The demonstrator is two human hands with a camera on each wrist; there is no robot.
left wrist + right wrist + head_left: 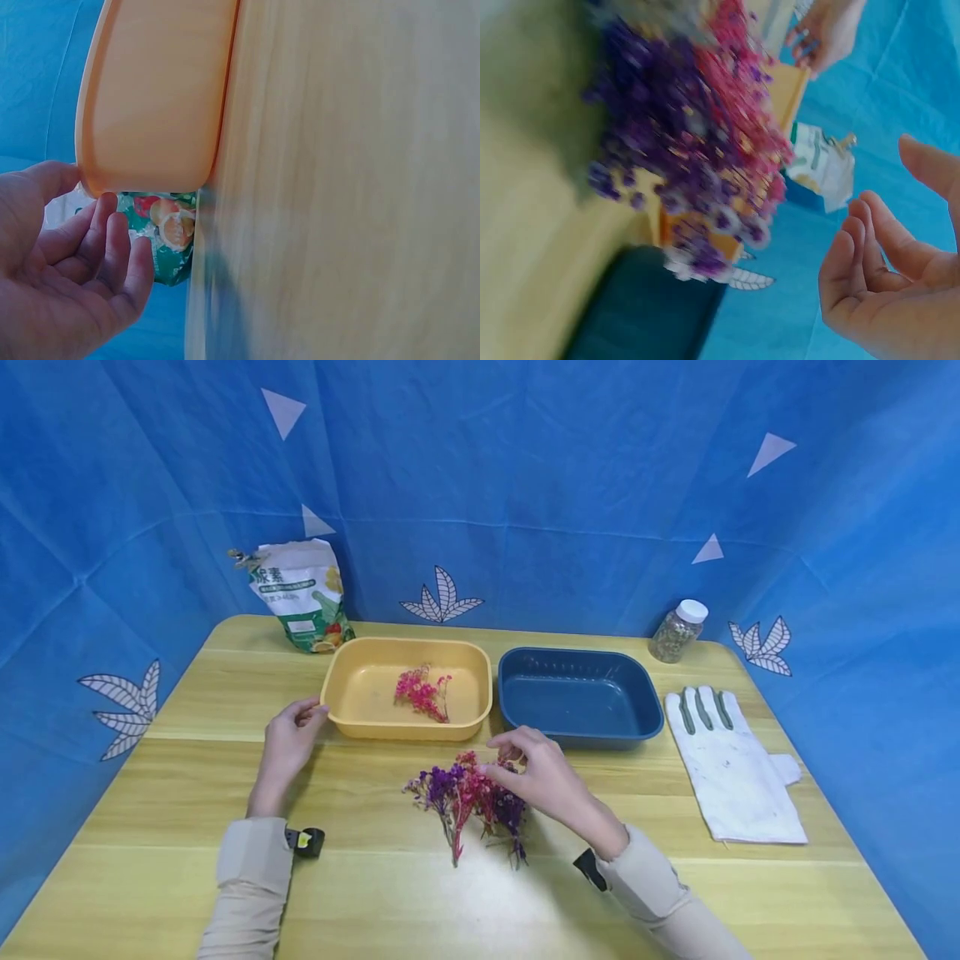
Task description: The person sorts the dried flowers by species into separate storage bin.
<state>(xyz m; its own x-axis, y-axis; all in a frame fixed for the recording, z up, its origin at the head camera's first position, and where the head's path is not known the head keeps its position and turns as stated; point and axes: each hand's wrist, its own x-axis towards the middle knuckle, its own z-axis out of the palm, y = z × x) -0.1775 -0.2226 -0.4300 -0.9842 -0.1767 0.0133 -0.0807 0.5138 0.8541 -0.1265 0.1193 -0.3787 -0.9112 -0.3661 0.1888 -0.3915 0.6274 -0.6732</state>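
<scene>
Pink dried flowers (422,693) lie inside a yellow plastic basin (360,727). At the basin's left corner, my left hand (291,739) pinches the rim between thumb and fingers; the left wrist view shows the thumb against the rim (84,161). A loose bunch of purple and pink dried flowers (468,793) rests on the table in front of the basins. Over the right part of this bunch hovers my right hand (543,772), fingers bent and thumb apart. In the right wrist view nothing is between that hand's fingers (840,262), and the flowers (682,127) appear beside it.
A dark blue basin (577,739) stands right of the yellow one. White work gloves (738,777) lie at the right. A jar with a white lid (677,631) is at the back right, a printed fertilizer bag (303,597) at the back left. Blue cloth (480,460) surrounds the table.
</scene>
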